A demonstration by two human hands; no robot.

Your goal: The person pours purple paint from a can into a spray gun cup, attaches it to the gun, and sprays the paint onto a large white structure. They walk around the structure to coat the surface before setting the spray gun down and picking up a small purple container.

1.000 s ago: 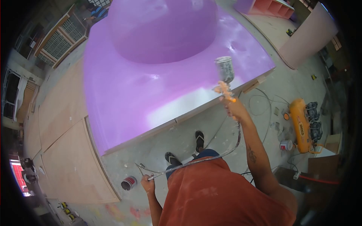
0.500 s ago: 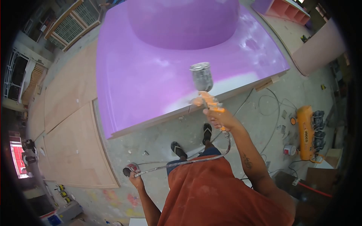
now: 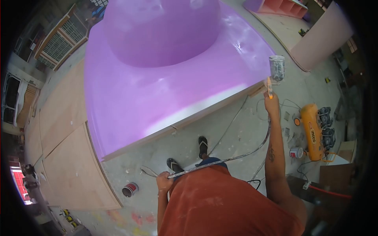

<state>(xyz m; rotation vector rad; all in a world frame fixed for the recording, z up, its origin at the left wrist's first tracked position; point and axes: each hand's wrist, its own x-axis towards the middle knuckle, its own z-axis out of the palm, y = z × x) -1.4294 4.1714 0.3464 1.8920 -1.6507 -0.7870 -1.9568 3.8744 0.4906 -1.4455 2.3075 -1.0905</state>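
Observation:
My right hand [image 3: 271, 103] is closed around the orange handle of a spray gun [image 3: 269, 87], held at arm's length by the right corner of a purple-painted panel [image 3: 130, 102]. A paint-smeared metal cup [image 3: 277, 70] tops the gun. White still shows along the panel's near edge, while most of its surface is purple. From the gun a paint-spotted air hose [image 3: 220, 162] curves back across my waist. My left hand [image 3: 163, 181] grips that hose beside my left hip. On the floor left of this hand stands an open paint can [image 3: 130, 189].
A large purple rounded form [image 3: 161, 35] rises from the panel. To the right are a yellow air compressor [image 3: 313, 131], another paint can [image 3: 296, 152] and a pale pink cylinder [image 3: 321, 39]. Wooden sheets [image 3: 75, 173] lie at left. A thin cable [image 3: 232, 122] crosses the floor.
My right hand has carried the spray gun rightward from the panel's front edge to its right corner. My left hand, with the hose, has come closer to my body. The view has shifted.

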